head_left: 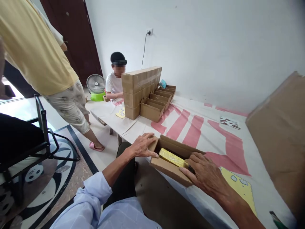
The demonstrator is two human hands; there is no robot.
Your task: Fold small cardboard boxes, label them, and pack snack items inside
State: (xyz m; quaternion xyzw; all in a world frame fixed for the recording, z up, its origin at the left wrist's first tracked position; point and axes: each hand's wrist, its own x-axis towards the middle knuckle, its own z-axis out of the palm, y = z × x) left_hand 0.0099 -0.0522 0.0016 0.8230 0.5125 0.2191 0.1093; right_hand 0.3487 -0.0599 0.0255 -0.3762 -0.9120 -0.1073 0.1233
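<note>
An open-topped cardboard box [170, 171] lies at the table's near edge, with a shiny yellow packet [172, 156] inside it. My left hand [144, 145] grips the box's left end, thumb on the near wall and fingers by the far corner. Over the right end bends my right hand [202, 168], its thumb on the near wall and its fingers curled toward the far wall. That hand hides the packet's right end, so contact between them is unclear.
Stacked cardboard boxes [141, 92] stand farther along the table, beside several open boxes [152, 109]. A yellow sheet [238, 187] lies right of my box. A large cardboard piece [278, 133] rises at right. One person [114, 81] sits beyond the stack; another [45, 51] stands left.
</note>
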